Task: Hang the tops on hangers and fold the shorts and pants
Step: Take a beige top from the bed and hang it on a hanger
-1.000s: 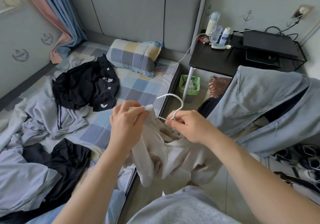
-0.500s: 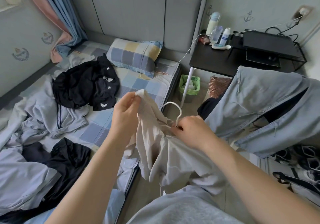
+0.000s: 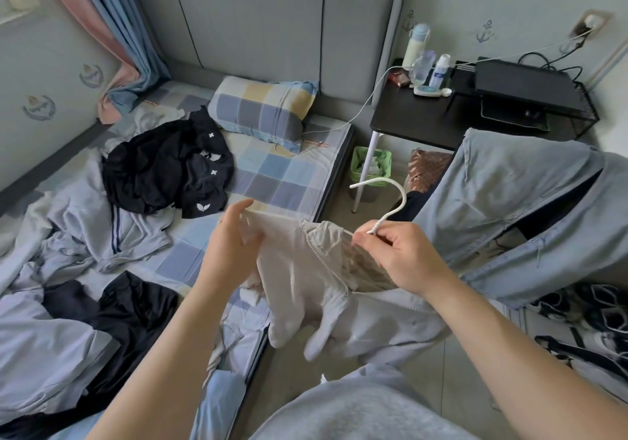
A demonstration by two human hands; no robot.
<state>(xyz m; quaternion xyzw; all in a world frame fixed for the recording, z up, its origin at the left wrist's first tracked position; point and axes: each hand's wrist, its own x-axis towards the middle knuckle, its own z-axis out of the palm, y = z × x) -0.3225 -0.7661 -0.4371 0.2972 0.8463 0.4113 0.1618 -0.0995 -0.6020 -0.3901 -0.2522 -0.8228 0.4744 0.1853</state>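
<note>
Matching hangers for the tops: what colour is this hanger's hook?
White; the hanger's hook shows best in the head view.

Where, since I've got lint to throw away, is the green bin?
Head view, upper centre: the green bin stands on the floor between the bed and the black side table, behind its white leg.

The bed (image 3: 272,181) carries a checked pillow (image 3: 261,110) at its head edge, a black heap (image 3: 163,164) mid-bed, grey clothes (image 3: 102,232) along the left edge and a dark garment (image 3: 136,307) nearer the foot.
</note>
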